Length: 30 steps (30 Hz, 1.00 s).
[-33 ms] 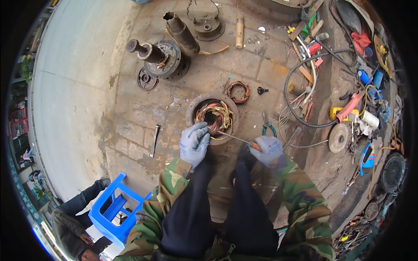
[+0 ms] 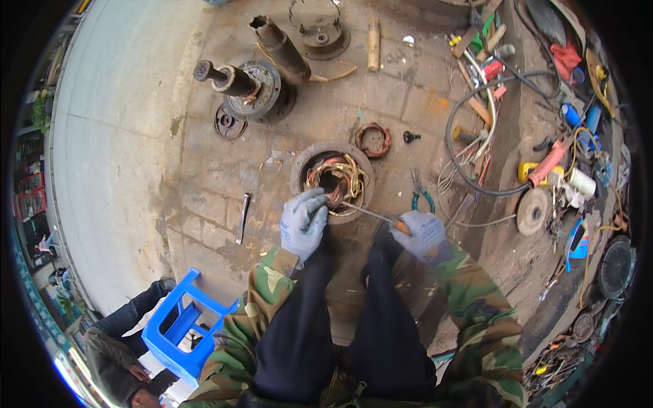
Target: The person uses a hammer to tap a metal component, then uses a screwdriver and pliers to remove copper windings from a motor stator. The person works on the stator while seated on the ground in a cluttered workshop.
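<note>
My right hand (image 2: 423, 234), in a grey work glove, grips the orange handle of a screwdriver (image 2: 371, 213). Its thin shaft reaches left across the near rim of a round metal motor housing (image 2: 368, 178), the tip at the copper windings (image 2: 354, 170) inside. At the housing's near left edge is my left hand (image 2: 303, 224), also gloved; its fingers are loosely bent and apart beside the windings, with nothing visible in them. Just beyond the housing lies a loose ring of copper coil (image 2: 387, 144). Pliers with teal handles (image 2: 423, 196) rest to the right.
A rotor with a shaft (image 2: 252, 95) and a metal tube (image 2: 282, 51) stand far left. A flat metal bar (image 2: 243, 219) lies left of my hands. Near left are a blue stool (image 2: 163, 347) and a seated person (image 2: 115, 357). Cables, a grinding disc (image 2: 532, 212) and tools clutter the right.
The view has shifted slightly. Both hands keep their places at the housing, and the screwdriver's tip stays at the windings.
</note>
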Motion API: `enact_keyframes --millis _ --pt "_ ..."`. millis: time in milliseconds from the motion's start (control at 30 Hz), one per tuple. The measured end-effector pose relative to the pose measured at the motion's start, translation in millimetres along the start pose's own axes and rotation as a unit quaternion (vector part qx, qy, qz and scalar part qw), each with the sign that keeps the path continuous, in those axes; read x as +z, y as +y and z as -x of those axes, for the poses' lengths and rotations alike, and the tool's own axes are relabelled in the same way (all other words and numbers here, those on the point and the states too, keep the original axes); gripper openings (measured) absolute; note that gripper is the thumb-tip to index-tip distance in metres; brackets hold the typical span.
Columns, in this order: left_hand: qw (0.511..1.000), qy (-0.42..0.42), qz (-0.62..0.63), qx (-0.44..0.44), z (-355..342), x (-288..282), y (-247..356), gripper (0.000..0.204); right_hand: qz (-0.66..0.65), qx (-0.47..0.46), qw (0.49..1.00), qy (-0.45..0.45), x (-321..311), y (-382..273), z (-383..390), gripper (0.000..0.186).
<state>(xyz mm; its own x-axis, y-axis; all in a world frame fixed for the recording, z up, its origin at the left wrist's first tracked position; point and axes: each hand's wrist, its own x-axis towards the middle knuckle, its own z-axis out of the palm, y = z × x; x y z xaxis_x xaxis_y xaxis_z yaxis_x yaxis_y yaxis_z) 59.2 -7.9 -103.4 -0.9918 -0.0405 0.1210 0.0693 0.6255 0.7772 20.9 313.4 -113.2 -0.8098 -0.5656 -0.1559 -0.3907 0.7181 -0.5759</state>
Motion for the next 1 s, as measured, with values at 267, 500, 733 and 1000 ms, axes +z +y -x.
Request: enact_keyframes --millis 267,500,733,1000 --pt "0.992 -0.064 -0.069 -0.085 -37 -20 46 0.047 -0.054 0.125 0.987 -0.091 -67 -29 42 0.029" --pt "0.939 -0.242 -0.16 -0.185 -78 0 49 0.045 -0.153 0.252 0.955 -0.039 -78 -57 30 0.032" --pt "0.933 -0.247 -0.19 -0.183 -76 5 48 0.031 -0.201 0.283 0.937 0.026 -39 -84 -71 0.069" --pt "0.966 -0.175 -0.14 -0.13 -60 -3 43 0.024 -0.109 0.257 0.96 0.012 -13 -79 -105 0.041"
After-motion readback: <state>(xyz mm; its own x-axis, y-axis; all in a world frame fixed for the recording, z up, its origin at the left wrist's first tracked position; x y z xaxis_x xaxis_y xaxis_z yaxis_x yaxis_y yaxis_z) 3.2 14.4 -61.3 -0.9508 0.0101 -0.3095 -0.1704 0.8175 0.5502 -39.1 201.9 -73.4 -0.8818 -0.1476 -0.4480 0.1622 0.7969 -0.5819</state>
